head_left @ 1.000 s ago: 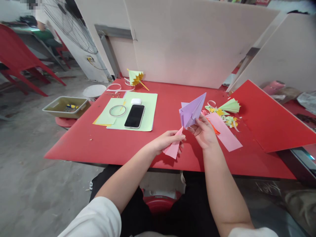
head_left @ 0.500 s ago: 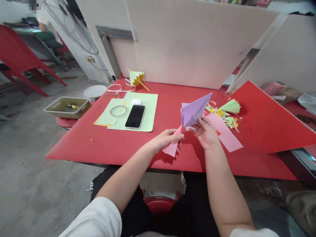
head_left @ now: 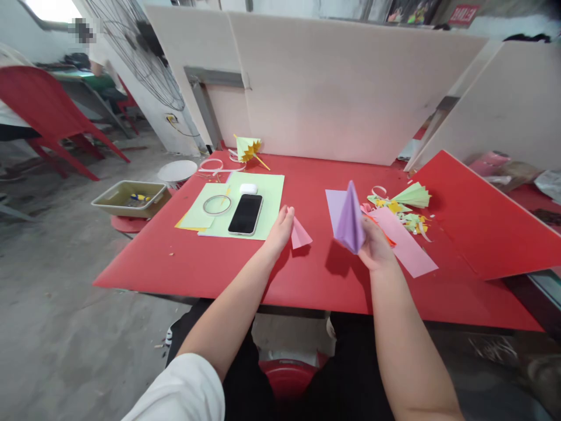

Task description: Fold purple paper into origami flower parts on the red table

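My left hand is closed on the narrow end of a pink folded paper, which fans out to the right of the fingers; its tip is hidden behind them. In my right hand is a purple folded paper, a pointed pleated shape held upright above the table. Behind it a flat purple sheet lies on the red table. Beside my right hand lie a pink paper strip and a bit of orange paper, partly covered by the hand.
Left of my hands, a phone, white case and tape ring rest on green paper sheets. A small paper umbrella lies at the back. Paper scraps and a red board are right. A person sits far left.
My hands have moved apart. The left has carried the pink folded paper leftward, away from the purple one. My right hand has turned the purple folded paper so its point faces up.
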### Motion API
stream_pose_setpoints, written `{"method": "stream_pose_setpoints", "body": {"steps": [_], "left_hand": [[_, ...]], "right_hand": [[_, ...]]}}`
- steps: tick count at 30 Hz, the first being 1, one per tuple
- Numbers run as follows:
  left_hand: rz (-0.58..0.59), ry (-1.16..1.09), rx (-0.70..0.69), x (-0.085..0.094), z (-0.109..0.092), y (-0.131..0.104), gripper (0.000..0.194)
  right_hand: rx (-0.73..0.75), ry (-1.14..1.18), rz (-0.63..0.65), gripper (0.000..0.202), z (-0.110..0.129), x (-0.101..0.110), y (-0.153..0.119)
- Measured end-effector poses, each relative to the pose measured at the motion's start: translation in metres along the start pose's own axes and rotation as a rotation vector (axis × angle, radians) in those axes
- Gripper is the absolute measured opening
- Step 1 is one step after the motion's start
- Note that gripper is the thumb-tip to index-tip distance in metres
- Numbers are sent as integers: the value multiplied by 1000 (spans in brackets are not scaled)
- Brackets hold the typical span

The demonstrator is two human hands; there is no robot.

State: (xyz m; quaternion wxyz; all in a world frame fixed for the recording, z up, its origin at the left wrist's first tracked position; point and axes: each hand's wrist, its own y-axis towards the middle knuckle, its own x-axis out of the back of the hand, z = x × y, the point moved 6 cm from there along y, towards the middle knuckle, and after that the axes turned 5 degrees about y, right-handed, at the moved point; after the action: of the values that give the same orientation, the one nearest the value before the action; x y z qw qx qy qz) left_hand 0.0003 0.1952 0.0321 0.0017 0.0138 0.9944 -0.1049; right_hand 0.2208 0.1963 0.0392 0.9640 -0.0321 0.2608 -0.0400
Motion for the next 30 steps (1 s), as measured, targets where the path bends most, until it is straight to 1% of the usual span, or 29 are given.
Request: {"method": "stream_pose_setpoints", "body": {"steps": [2, 3, 5, 7, 10, 12, 15, 17, 19, 21, 23, 25, 26, 27, 28, 30], "left_hand": [[-178, 34, -70, 14, 0, 3, 64], [-241, 35, -131, 21, -4, 2, 63], [-296, 42, -228, 29, -12, -3, 59], [-296, 35, -268, 34, -18, -8, 58], [-259, 11, -240, 32, -20, -12, 58], [-195, 9, -211, 24, -19, -13, 57], [11, 55, -168, 5, -13, -13, 60], [111, 124, -161, -5, -10, -14, 52], [125, 172, -170, -7, -8, -14, 37], [93, 170, -180, -5, -8, -13, 28], [55, 148, -187, -2, -8, -12, 27], [38, 154, -194, 2, -9, -12, 27], [49, 172, -195, 2, -9, -12, 28], [81, 200, -186, 2, -8, -12, 30], [137, 234, -166, 0, -6, -12, 32], [293, 310, -121, -8, 1, -15, 32]], "right_hand": [[-74, -56, -23, 25, -9, 2, 2], [-89, -80, -29, 26, -12, 2, 3], [-85, -119, -32, 27, -14, 2, 3], [-64, -158, -17, 28, -14, 1, 3], [-34, -260, 36, 28, -15, -4, 0], [-16, -376, 93, 28, -15, -10, -4], [-4, -553, 233, 25, -16, -25, -12], [-17, -601, 299, 27, -16, -33, -17], [-37, -567, 302, 40, -16, -37, -20], [-25, -498, 268, 58, -15, -36, -21], [2, -449, 243, 69, -13, -32, -19], [-1, -423, 237, 74, -13, -27, -17], [-12, -417, 236, 75, -13, -24, -15], [-17, -412, 231, 76, -12, -22, -14], [-11, -412, 223, 77, -11, -19, -13], [22, -428, 199, 78, -7, -16, -11]]}}
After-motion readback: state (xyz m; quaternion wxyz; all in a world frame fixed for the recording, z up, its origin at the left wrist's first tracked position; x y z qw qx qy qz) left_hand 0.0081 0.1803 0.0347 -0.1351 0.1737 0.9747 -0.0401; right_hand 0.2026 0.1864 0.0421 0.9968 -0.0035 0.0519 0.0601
